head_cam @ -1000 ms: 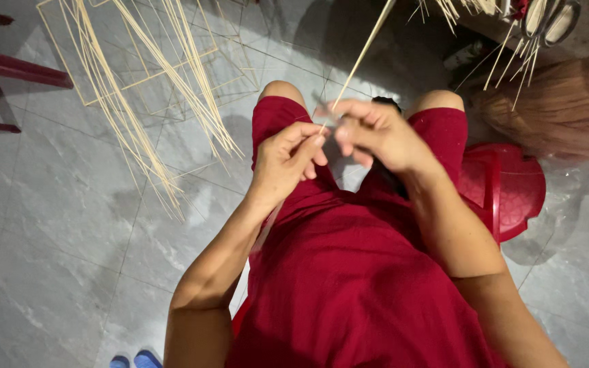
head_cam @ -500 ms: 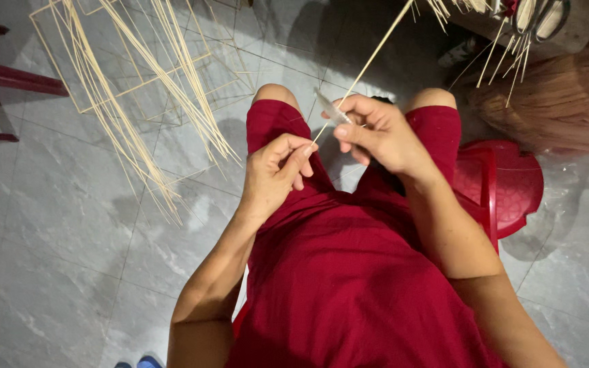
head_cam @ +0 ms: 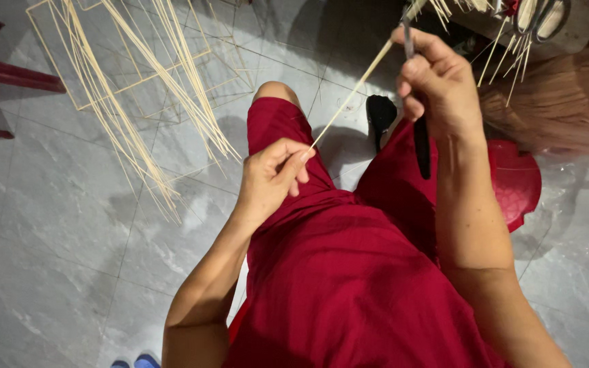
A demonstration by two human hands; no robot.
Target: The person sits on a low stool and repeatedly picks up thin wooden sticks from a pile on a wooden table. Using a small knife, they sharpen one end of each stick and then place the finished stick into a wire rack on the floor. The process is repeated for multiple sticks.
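A thin bamboo strip point(head_cam: 349, 95) runs taut above the red-clad lap, its lower end pinched in the left hand's point(head_cam: 270, 178) fingers, its upper end gripped with a dark-handled knife point(head_cam: 419, 129) in the raised right hand point(head_cam: 438, 85).

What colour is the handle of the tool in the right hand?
Black; the tool handle hangs below the right hand, clearest in the head view.

A frame of thin bamboo sticks point(head_cam: 138, 75) lies on the grey tiled floor point(head_cam: 49, 238), beside a red plastic stool point(head_cam: 516, 180).
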